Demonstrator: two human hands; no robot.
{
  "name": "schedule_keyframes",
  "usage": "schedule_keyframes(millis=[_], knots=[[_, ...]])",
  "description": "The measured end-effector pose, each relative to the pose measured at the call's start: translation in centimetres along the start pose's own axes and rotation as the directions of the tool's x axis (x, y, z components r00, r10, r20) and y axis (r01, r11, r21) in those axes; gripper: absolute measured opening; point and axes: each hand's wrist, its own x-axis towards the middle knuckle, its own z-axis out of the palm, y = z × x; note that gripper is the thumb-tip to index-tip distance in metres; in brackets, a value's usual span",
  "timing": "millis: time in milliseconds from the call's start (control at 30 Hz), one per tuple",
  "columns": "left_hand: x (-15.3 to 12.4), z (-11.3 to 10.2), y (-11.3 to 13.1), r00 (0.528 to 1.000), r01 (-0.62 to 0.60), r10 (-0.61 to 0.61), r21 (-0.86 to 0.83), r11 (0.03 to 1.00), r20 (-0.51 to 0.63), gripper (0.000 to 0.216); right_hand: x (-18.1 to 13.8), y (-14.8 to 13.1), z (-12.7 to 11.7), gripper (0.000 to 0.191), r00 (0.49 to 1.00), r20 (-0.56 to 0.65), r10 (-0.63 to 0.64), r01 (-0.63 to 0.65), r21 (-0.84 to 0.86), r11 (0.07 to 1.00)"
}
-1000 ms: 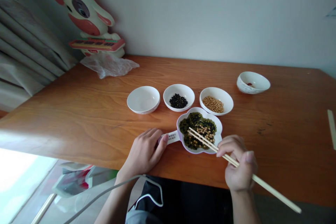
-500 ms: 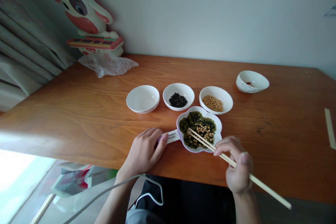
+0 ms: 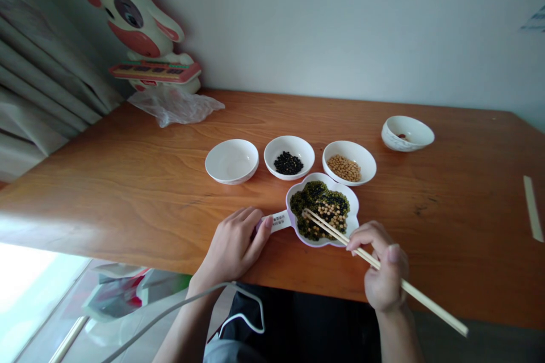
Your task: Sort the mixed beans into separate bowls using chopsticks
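Observation:
My left hand [image 3: 238, 241] grips the handle of a white flower-shaped dish [image 3: 354, 221] with a lilac rim. Green, black and tan beans [image 3: 319, 207] lie mixed inside it. My right hand [image 3: 385, 266] holds a pair of wooden chopsticks [image 3: 434, 309], their tips down among the beans and close together. Whether a bean sits between the tips is too small to tell. Behind the dish stand three white bowls: a left bowl [image 3: 232, 161] with nothing visible in it, a middle bowl with black beans [image 3: 288, 163], and a right bowl with soybeans [image 3: 344, 168].
Farther back on the right is another white bowl [image 3: 407, 143] with a few reddish bits. A cow-shaped toy keyboard [image 3: 155, 71] and a clear plastic bag [image 3: 179, 108] occupy the back left. A pale strip [image 3: 533, 209] lies at the right. A cable [image 3: 170, 312] crosses my left forearm.
The chopstick tips have shifted very slightly left within the beans, my right hand with them. My left hand keeps its hold on the handle.

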Motion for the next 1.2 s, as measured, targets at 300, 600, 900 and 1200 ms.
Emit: schedule_keyframes(millis=[300,600,900,1200], knots=[[0.0,0.1,0.0,1.000,0.004,-0.004,0.005,1.000,0.008,0.034,-0.2,-0.8,-0.2,0.076,0.999,-0.048,0.010,-0.004,0.122,0.992],[0.0,0.0,0.0,1.000,0.005,-0.005,0.006,1.000,0.005,0.034,-0.4,-0.3,-0.1,0.072,0.998,-0.023,0.062,-0.060,0.070,0.996],[0.0,0.0,0.1,1.000,0.002,-0.002,0.012,1.000,-0.009,0.034,-0.3,-1.2,-0.3,0.072,0.983,-0.154,0.097,-0.069,0.181,0.981],[0.1,0.0,0.0,1.000,0.001,-0.001,0.012,1.000,-0.002,0.034,-0.6,-0.5,0.0,0.059,0.981,-0.155,0.113,-0.089,0.154,0.984]])
